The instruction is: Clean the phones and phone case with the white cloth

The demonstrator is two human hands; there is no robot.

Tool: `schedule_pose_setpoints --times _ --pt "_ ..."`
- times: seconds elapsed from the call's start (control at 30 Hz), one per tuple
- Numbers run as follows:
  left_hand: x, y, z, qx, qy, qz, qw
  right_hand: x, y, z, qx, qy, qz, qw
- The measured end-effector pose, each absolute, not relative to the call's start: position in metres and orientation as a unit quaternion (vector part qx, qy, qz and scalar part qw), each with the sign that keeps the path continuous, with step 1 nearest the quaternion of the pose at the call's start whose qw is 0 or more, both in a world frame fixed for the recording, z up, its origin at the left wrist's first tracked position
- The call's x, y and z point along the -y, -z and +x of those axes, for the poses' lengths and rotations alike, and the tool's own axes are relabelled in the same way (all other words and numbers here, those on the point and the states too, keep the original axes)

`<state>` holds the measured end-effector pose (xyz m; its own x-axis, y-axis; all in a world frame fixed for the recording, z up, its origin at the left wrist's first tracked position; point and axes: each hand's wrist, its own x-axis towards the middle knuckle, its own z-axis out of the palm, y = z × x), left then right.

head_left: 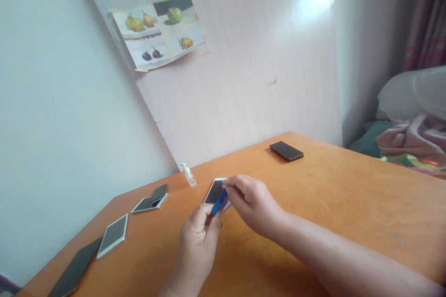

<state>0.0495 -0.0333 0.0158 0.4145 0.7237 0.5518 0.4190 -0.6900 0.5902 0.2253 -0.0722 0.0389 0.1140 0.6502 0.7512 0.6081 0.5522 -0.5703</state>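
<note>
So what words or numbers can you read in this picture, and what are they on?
None can be read.
Fruit pictures: no readable words.
Small pump bottle: too small and blurred to read.
Blue object: too blurred to read.
Black phone: dark screen, no readable text.

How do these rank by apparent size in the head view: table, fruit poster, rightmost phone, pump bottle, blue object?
1. Table
2. Fruit poster
3. Rightmost phone
Pump bottle, blue object: too alike to rank, latter partly covered.
</note>
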Motion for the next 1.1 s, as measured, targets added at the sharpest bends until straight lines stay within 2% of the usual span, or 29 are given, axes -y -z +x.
schedule_pose_setpoints --times 0.1,0.3,0.5,0.6,0.87,1.1 --pt "0.033 -0.015 0.050 -0.347 -0.419 0.819 0.184 0.073 -0.038 0.224 0.662 -0.019 -0.472 0.581" --pt "0.030 -0.012 0.050 -0.346 -0.439 0.805 0.197 0.086 -0.036 0.209 0.776 -0.017 -0.407 0.481" --pt "0.033 -0.016 0.050 -0.349 -0.417 0.819 0.183 0.071 -0.036 0.226 0.649 -0.042 -0.483 0.585" --pt "0.034 -0.016 0.050 -0.353 -0.425 0.814 0.178 0.067 -0.036 0.230 0.630 -0.038 -0.496 0.597" --pt "0.030 -0.011 0.050 -0.343 -0.434 0.803 0.221 0.084 -0.033 0.212 0.775 -0.013 -0.401 0.488" --pt "0.033 -0.016 0.050 -0.352 -0.423 0.812 0.194 0.068 -0.033 0.225 0.635 -0.051 -0.473 0.609"
